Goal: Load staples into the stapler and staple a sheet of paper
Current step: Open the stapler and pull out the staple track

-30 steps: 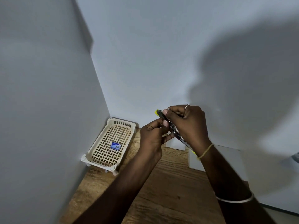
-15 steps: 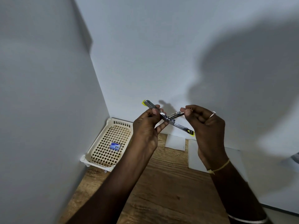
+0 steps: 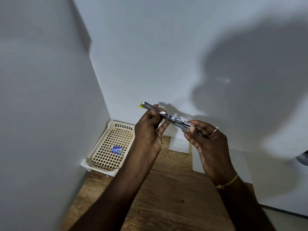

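Observation:
I hold a metal stapler [image 3: 168, 117] with yellow ends swung open flat, in the air above the wooden table [image 3: 166, 197]. My left hand [image 3: 148, 130] grips its upper left half between thumb and fingers. My right hand [image 3: 206, 144] pinches its lower right end. A small blue staple box [image 3: 117, 149] lies in the cream plastic basket [image 3: 106, 147] at the left. A white sheet of paper [image 3: 196, 160] lies on the table behind my right hand, partly hidden by it. A smaller white paper [image 3: 178, 145] lies by the back wall.
White walls close in at the left and back, meeting in a corner behind the basket. A white board [image 3: 283, 189] covers the table's right side. Something dark [image 3: 303, 158] shows at the right edge.
The stapler went from held closed between both hands to swung open flat. My right hand has moved right and down along it to pinch its far end.

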The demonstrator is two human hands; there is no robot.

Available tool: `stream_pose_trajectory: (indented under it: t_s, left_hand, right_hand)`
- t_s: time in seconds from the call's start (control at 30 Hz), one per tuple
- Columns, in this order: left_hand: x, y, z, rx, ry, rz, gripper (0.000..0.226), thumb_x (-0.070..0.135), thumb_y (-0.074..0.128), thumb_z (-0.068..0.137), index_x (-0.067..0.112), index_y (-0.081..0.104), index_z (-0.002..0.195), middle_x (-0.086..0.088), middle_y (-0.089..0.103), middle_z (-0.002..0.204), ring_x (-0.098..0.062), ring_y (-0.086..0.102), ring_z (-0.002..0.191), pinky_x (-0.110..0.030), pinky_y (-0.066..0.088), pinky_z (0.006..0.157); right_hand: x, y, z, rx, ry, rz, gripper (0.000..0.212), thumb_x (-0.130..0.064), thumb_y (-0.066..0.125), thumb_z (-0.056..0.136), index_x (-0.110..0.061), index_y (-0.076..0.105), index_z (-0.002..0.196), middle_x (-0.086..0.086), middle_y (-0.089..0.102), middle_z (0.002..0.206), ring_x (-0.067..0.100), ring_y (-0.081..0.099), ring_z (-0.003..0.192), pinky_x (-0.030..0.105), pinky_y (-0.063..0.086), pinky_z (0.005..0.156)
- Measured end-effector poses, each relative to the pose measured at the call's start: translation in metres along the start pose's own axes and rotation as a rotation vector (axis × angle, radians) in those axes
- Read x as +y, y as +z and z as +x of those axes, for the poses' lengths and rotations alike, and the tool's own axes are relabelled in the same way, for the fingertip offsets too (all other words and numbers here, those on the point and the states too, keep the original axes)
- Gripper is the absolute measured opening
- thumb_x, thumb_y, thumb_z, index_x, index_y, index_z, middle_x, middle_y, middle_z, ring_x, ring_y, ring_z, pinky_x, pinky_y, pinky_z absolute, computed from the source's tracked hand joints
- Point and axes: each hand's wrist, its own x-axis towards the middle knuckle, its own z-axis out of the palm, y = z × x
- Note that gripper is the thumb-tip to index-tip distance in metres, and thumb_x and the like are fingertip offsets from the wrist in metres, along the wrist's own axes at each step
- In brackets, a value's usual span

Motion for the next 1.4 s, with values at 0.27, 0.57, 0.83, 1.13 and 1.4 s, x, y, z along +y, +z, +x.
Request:
stream_pose_trajectory:
  t_s: [0.27,0.57,0.83,1.13,1.4]
  left_hand:
    - [-0.008,-0.014,-0.007,-0.106,0.003,-0.121,0.025,-0.001,0.067,0.074,0.008,0.074,0.096,-0.008,0.077,0.101,-0.02,0.076,0.098,-0.037,0.063,0.08]
    - [-0.027,-0.035,-0.024,-0.172,-0.106,-0.127,0.039,-0.006,0.063,0.083,0.012,0.074,0.116,-0.014,0.075,0.113,-0.034,0.069,0.115,-0.039,0.061,0.086]
    - [-0.031,-0.053,-0.033,-0.229,-0.169,0.007,0.037,-0.003,0.062,0.084,0.018,0.079,0.11,-0.016,0.075,0.114,-0.025,0.074,0.107,-0.031,0.061,0.081]
    - [-0.026,-0.047,-0.022,-0.315,-0.329,0.097,0.036,0.028,0.056,0.098,0.002,0.07,0.119,-0.025,0.072,0.115,-0.024,0.075,0.096,-0.032,0.062,0.08]
    - [-0.032,-0.051,-0.021,-0.35,-0.385,0.034,0.039,0.029,0.068,0.091,0.004,0.07,0.121,-0.015,0.074,0.109,-0.02,0.075,0.094,-0.033,0.062,0.078]
  right_hand:
    - [-0.001,0.0,0.005,-0.024,0.076,0.241,0.022,-0.001,0.072,0.078,-0.01,0.078,0.098,0.007,0.076,0.094,0.027,0.073,0.102,0.029,0.059,0.086]
    - [-0.011,-0.007,0.043,-0.032,0.181,0.169,0.024,0.013,0.059,0.091,-0.001,0.074,0.103,0.013,0.076,0.101,0.024,0.076,0.098,0.025,0.06,0.082]
    - [-0.034,-0.004,0.086,-0.219,0.35,0.114,0.025,0.01,0.064,0.088,-0.003,0.071,0.108,0.023,0.074,0.104,0.029,0.075,0.1,0.028,0.061,0.079]
    - [-0.029,0.025,0.101,-0.505,0.409,-0.111,0.029,0.001,0.068,0.087,-0.005,0.069,0.116,0.018,0.078,0.101,0.026,0.075,0.105,0.031,0.058,0.089]
    - [-0.028,0.042,0.096,-0.564,0.393,-0.23,0.029,0.006,0.066,0.09,0.001,0.068,0.119,0.025,0.076,0.105,0.022,0.075,0.082,0.027,0.06,0.068]
